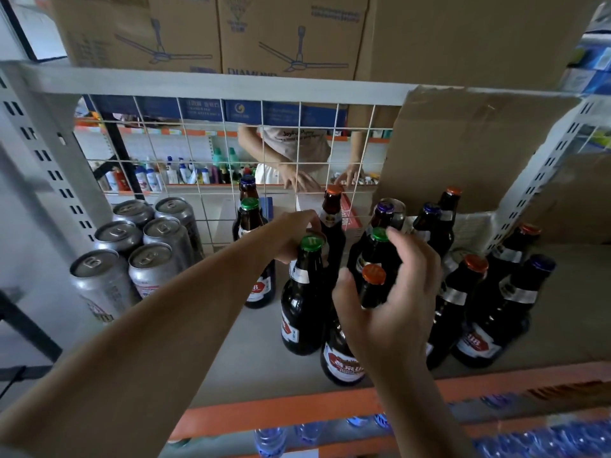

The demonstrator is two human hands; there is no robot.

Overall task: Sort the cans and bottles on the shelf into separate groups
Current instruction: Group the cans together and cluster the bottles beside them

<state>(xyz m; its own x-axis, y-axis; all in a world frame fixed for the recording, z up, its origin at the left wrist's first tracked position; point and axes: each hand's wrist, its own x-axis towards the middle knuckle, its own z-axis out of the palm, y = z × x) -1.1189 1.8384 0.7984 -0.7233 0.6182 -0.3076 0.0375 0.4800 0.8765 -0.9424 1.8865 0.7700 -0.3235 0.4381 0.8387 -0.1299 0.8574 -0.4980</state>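
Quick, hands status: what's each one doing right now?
Left hand: fingers curled behind the near green-capped bottle; whether it holds anything cannot be told.
Right hand: grips the front orange-capped bottle by its neck.

"DIAMOND" stands in dark capitals, partly cut off by the shelf rail, on the brown cardboard box point(291, 34) printed with a ceiling fan. The green bottle cap point(311, 242) bears "11". The red label point(257, 289) on a brown glass bottle shows a white "8". The pale shirt point(297, 140) behind the wire mesh begins "Joy". The orange-capped brown glass bottle point(344, 366) carries blurred, unreadable characters.
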